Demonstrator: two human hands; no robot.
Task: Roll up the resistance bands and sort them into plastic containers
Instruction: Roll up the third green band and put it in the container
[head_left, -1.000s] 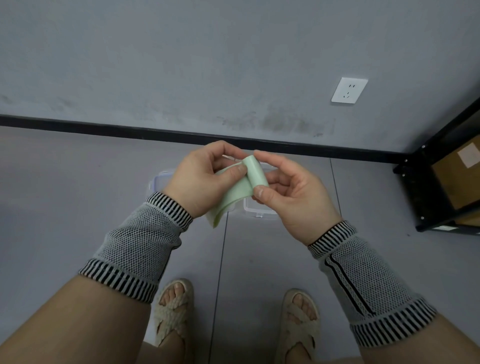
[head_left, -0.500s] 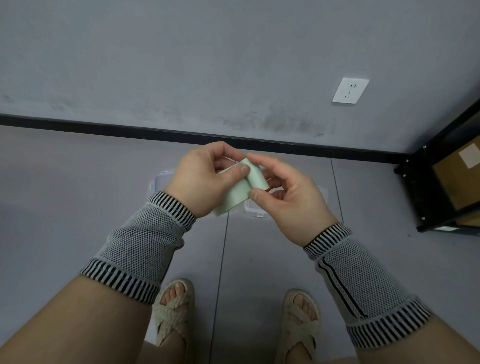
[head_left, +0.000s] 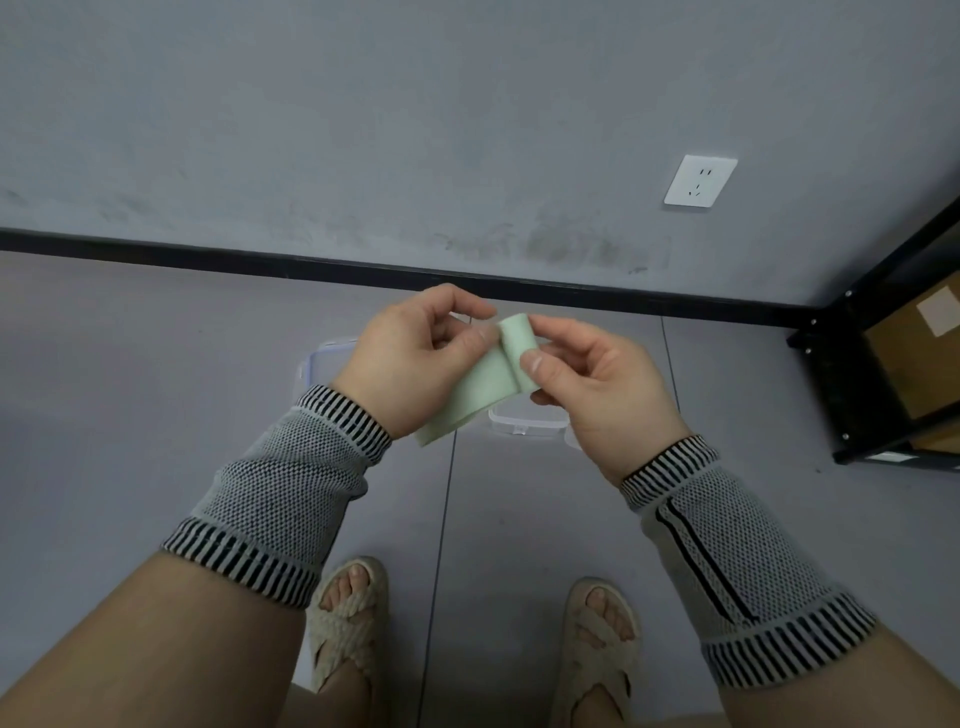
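A pale green resistance band (head_left: 488, 387) is held between both hands above the floor. Its upper end is curled into a small roll, and the flat tail hangs down to the left. My left hand (head_left: 415, 358) pinches the band beside the roll with thumb and forefinger. My right hand (head_left: 597, 384) grips the roll from the right, thumb pressed on its front. On the floor beneath, two clear plastic containers show only in part: one with a blue-tinted rim (head_left: 317, 361) behind my left hand, another (head_left: 524, 423) below my right hand.
A black metal shelf (head_left: 852, 389) holding a cardboard box (head_left: 919, 353) stands at the right. A grey wall with a black skirting board (head_left: 208, 260) and a white socket (head_left: 700, 181) lies ahead. My sandalled feet (head_left: 348, 618) stand on the grey floor below.
The band's tail hangs lower and longer than half a second ago. Both hands have shifted their pinch slightly around the roll and stay in the same place.
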